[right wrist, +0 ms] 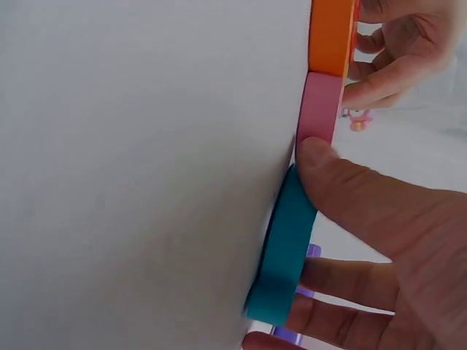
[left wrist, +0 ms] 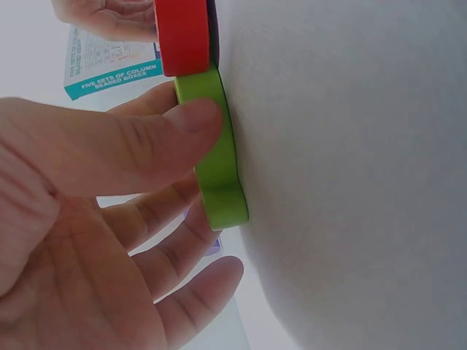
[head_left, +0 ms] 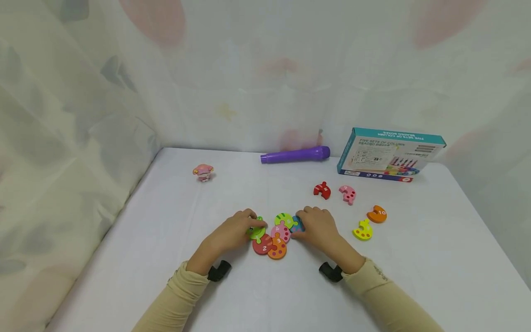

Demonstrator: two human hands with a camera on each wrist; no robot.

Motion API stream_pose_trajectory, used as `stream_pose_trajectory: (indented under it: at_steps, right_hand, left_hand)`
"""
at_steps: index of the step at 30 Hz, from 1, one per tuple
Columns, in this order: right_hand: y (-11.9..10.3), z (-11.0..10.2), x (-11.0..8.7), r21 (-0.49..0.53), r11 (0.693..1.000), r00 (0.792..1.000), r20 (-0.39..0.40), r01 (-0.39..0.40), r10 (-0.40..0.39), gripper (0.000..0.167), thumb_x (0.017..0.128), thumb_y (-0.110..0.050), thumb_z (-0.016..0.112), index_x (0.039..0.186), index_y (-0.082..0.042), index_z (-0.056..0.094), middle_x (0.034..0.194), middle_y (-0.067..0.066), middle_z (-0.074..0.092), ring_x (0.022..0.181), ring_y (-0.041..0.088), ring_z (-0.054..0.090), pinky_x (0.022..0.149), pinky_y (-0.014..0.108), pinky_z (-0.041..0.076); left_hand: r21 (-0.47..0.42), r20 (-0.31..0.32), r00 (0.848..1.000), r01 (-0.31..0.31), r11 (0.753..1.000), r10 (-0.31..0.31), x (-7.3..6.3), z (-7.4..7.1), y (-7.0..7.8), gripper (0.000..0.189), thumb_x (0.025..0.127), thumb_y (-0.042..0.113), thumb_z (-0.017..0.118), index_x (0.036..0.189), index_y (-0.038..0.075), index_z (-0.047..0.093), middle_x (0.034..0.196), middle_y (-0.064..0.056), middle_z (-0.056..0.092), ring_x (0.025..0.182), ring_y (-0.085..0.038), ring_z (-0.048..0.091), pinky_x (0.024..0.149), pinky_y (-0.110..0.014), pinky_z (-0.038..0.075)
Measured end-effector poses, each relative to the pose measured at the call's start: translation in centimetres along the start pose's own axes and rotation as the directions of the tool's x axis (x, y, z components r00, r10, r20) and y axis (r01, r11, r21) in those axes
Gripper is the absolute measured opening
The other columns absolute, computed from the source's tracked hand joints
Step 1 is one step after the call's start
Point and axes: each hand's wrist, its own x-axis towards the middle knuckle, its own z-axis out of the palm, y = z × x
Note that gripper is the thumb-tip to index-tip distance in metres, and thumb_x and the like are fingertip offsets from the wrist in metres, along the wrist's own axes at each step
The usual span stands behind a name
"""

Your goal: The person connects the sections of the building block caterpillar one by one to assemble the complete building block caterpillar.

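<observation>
Number jigsaw chain [head_left: 280, 233], 6 pieces, curved, on white tabletop [head_left: 265, 295], between left hand [head_left: 235, 229] and right hand [head_left: 320, 227]. Left hand: pinching green head piece [head_left: 256, 234]. Right hand: pinching blue piece [head_left: 297, 225], which touches striped green piece [head_left: 283, 220]. Handling note: best steady the head end, keep blue level, press gently to avoid buckling.
</observation>
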Motion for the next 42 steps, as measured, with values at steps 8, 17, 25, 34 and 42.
stream_pose_trajectory:
  at_steps: [8,17,25,34,42]
  right_hand:
    - [0.4,-0.3,-0.5,0.011,1.000,1.000,0.024,-0.006,0.005,0.065,0.071,-0.049,0.074,0.121,-0.009,0.060,0.105,0.007,0.060,0.089,0.023,0.053,0.078,0.041,0.046]
    - [4.5,-2.5,-2.9,0.034,0.997,0.997,-0.027,-0.072,0.073,0.062,0.074,-0.040,0.075,0.124,-0.008,0.057,0.113,0.013,0.058,0.099,0.032,0.055,0.079,0.048,0.048]
    - [9.2,-3.4,-6.4,0.018,0.979,0.979,-0.008,-0.201,0.201,0.063,0.075,-0.037,0.074,0.123,-0.002,0.055,0.113,0.022,0.057,0.097,0.038,0.056,0.072,0.052,0.049]
    - [10.9,-3.0,-8.2,0.028,0.956,0.953,0.102,-0.291,0.287,0.066,0.070,-0.041,0.076,0.119,-0.001,0.058,0.109,0.025,0.055,0.083,0.033,0.055,0.061,0.046,0.050]
    - [11.0,-1.7,-7.9,0.058,0.959,0.958,0.086,-0.279,0.273,0.058,0.075,-0.035,0.074,0.120,-0.003,0.057,0.117,0.025,0.054,0.097,0.039,0.054,0.072,0.053,0.049]
  left_hand:
    - [-0.003,-0.003,1.000,0.002,1.000,-0.002,0.2,0.1,-0.1,0.045,0.079,-0.003,0.066,0.117,0.022,0.066,0.113,-0.005,0.053,0.101,-0.021,0.051,0.088,-0.036,0.045]
    - [-0.008,0.000,1.000,0.019,1.000,-0.019,0.2,0.3,0.0,0.047,0.079,-0.002,0.067,0.118,0.023,0.065,0.114,-0.005,0.053,0.103,-0.021,0.050,0.089,-0.036,0.045]
    - [-0.001,0.003,1.000,0.019,1.000,-0.019,0.1,0.1,0.1,0.047,0.079,-0.002,0.067,0.118,0.024,0.065,0.115,-0.005,0.052,0.103,-0.021,0.050,0.089,-0.037,0.045]
    - [-0.009,0.007,1.000,0.021,1.000,-0.021,0.0,0.0,0.1,0.047,0.079,-0.002,0.067,0.118,0.024,0.065,0.115,-0.005,0.052,0.104,-0.021,0.049,0.089,-0.037,0.044]
    - [-0.018,0.009,1.000,0.018,1.000,-0.018,0.0,-0.1,0.2,0.047,0.079,-0.003,0.066,0.118,0.024,0.065,0.116,-0.005,0.052,0.105,-0.021,0.049,0.090,-0.037,0.044]
